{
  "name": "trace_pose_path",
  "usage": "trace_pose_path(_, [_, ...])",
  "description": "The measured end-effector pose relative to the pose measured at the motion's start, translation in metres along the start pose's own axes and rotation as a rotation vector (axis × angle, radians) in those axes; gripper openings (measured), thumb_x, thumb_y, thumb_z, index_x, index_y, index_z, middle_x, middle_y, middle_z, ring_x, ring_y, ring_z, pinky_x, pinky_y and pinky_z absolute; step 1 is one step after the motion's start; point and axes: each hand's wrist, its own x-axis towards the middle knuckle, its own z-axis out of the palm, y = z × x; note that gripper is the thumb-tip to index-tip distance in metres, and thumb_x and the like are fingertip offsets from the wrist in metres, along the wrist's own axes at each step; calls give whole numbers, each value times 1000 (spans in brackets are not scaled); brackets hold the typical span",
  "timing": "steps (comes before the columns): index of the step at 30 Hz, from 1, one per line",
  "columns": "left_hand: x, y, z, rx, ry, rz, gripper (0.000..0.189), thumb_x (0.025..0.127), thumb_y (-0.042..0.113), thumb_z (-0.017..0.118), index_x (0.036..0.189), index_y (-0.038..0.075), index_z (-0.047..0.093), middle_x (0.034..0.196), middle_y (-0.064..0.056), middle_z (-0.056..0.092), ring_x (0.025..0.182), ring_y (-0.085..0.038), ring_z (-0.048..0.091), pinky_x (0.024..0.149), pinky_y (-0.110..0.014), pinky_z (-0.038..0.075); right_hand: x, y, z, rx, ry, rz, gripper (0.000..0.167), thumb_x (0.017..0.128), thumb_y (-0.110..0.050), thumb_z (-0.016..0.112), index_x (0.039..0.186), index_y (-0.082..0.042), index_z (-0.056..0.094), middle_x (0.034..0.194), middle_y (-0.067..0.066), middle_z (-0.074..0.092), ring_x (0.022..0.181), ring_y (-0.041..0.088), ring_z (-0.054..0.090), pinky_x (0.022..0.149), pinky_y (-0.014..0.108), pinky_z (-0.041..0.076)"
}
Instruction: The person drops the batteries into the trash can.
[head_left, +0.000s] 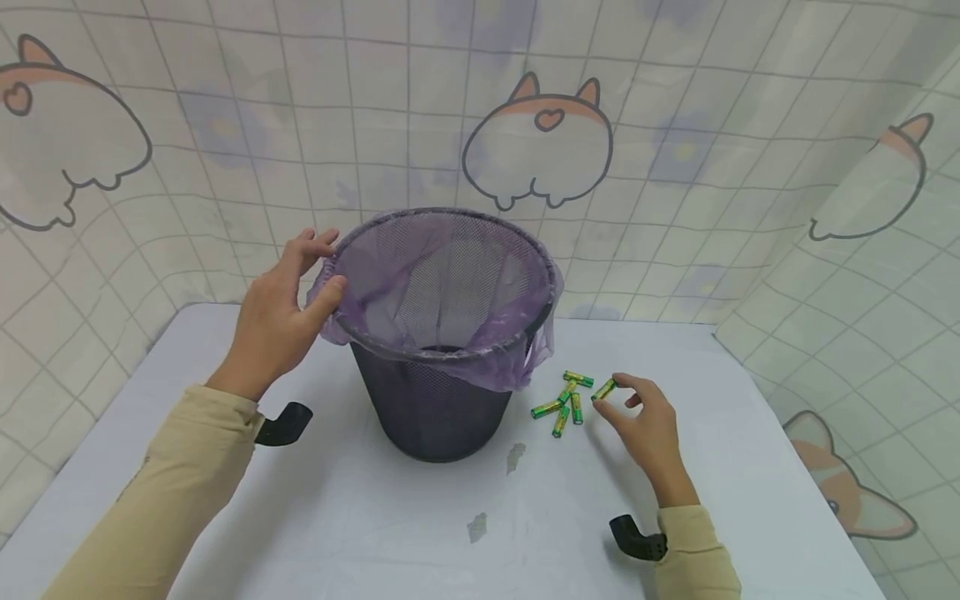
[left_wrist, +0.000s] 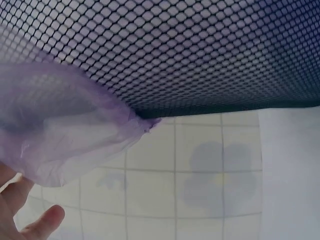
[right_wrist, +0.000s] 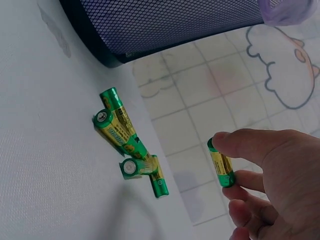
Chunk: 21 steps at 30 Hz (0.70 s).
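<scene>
A black mesh wastebasket (head_left: 442, 417) stands on the table, lined with a thin purple bag (head_left: 517, 367) folded over its rim. My left hand (head_left: 277, 312) rests at the left side of the rim, thumb and fingers spread against the bag. In the left wrist view, fingertips (left_wrist: 17, 192) show at the edge of the loose plastic. My right hand (head_left: 648, 429) pinches a green and yellow battery (head_left: 604, 389) by its ends, between thumb and fingers, raised above the tabletop. Just left of it lie several like batteries (head_left: 562, 421) in a loose cluster, some overlapping.
The white table (head_left: 360, 533) has two grey worn patches (head_left: 477, 527) in front of the basket. A tile-patterned curtain (head_left: 675, 208) with cartoon dogs hangs behind and beside the table. A black bracket sticks out at each wrist.
</scene>
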Motion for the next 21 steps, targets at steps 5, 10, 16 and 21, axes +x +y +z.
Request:
trace_pose_path(5, [1, -3, 3, -82, 4, 25, 45, 93, 22, 55, 136, 12, 44, 147, 2, 49, 138, -22, 44, 103, -53, 37, 0, -6, -3, 12, 3, -4, 51, 84, -26, 73, 130, -10, 57, 122, 13, 59, 94, 22, 50, 74, 32, 37])
trace_pose_path(10, [4, -7, 6, -173, -14, 84, 33, 93, 15, 55, 125, 10, 53, 145, 4, 50, 135, -16, 45, 101, -36, 38, -1, -20, -13, 87, 29, -49, 49, 83, -25, 75, 128, -11, 60, 117, 10, 62, 90, 19, 49, 75, 23, 37])
trace_pose_path(16, [3, -10, 10, -229, -17, 71, 25, 93, 15, 54, 117, 11, 56, 141, 7, 54, 134, -12, 45, 97, -23, 34, -6, -42, -29, 163, 33, -69, 47, 84, -26, 74, 128, -16, 61, 108, 4, 60, 87, 13, 45, 71, 19, 34])
trace_pose_path(21, [1, -10, 18, -277, -3, 91, 26, 94, 17, 48, 117, 7, 54, 142, 2, 52, 138, -14, 41, 103, -22, 32, -10, -54, -38, 205, 54, -126, 47, 84, -23, 74, 128, -15, 60, 112, 2, 62, 89, 13, 47, 73, 18, 35])
